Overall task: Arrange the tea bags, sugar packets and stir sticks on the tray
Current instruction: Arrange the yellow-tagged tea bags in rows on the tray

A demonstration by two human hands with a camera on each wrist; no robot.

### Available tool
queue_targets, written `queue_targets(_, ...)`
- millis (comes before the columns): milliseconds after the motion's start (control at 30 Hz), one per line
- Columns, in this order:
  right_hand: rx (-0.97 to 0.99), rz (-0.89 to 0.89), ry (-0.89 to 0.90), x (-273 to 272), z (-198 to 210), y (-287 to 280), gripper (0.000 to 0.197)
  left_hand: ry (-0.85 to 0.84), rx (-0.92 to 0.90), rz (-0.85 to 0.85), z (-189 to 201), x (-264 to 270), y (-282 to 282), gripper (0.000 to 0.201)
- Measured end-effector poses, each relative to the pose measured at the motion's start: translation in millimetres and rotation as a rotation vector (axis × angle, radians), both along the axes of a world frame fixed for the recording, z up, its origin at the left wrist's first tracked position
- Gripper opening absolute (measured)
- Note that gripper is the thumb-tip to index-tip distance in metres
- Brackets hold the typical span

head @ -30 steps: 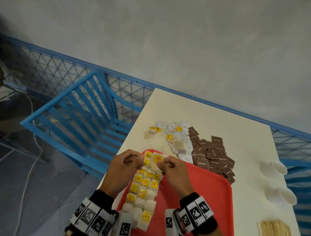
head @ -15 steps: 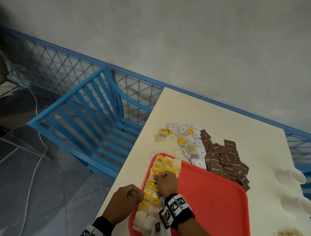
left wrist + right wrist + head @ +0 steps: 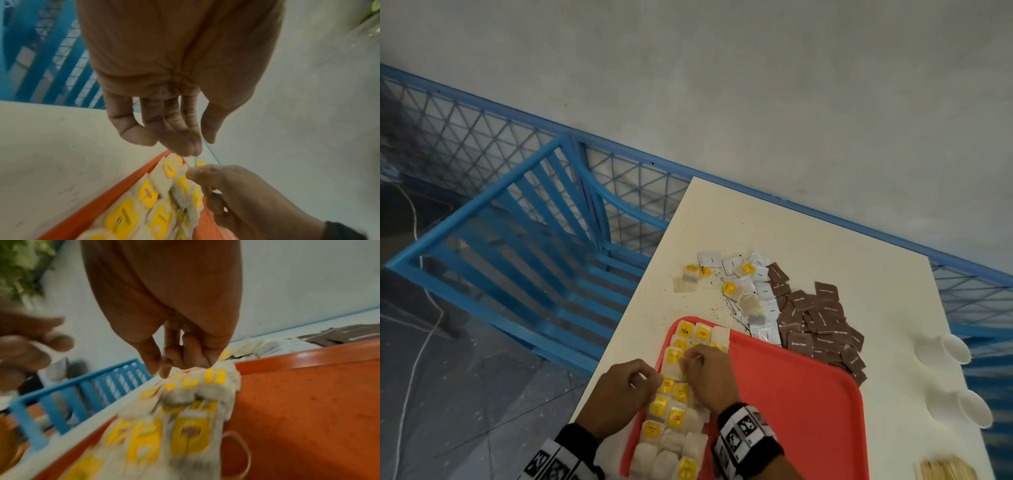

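Tea bags (image 3: 677, 394) lie in rows along the left edge of the red tray (image 3: 798, 404), one yellow tag beyond the fingers reading "TEA". The right hand (image 3: 710, 375) pinches one bag; the left hand (image 3: 619, 394), just beside it, hangs loosely curled and empty. Both hands have drawn nearer along the rows since a second ago. Brown "Brown Sugar" sugar packets (image 3: 822, 325) lie farther off.

White paper tea bags with yellow tags (image 3: 677, 404) lie flat in three rows along my red plastic tray's (image 3: 801, 404) left edge; brown sugar packets (image 3: 822, 318) and pale wooden stir sticks (image 3: 945, 472) lie on the table beside it.

Head camera above, wrist cameras close, tray (image 3: 808, 394) shared
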State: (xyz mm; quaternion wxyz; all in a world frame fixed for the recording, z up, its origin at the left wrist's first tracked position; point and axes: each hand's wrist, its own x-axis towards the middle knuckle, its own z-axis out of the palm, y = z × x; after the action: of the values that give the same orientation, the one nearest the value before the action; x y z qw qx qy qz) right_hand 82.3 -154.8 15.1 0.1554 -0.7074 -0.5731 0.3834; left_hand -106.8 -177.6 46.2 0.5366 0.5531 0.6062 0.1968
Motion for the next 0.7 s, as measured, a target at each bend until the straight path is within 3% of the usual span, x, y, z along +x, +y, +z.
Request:
queue_targets(233,0.006,-0.341,-0.112,113,22,64,0.020,0.116,0.149,-0.087,15,35,65,0.025)
queue_targets(400,-0.047,-0.306,-0.203,142,6,100,0.028,0.186,0.211,-0.120,16,74,107,0.023)
queue_targets(500,-0.081,-0.257,-0.296,136,-7,106,0.049,0.246,0.231,-0.148,9,102,135,0.024)
queue_targets(633,-0.032,-0.237,-0.285,136,-19,112,0.020,0.330,0.193,-0.152,-14,140,171,0.027)
queue_targets(700,-0.004,-0.284,-0.211,144,-22,112,0.014,0.352,0.162,-0.133,-27,156,186,0.022)
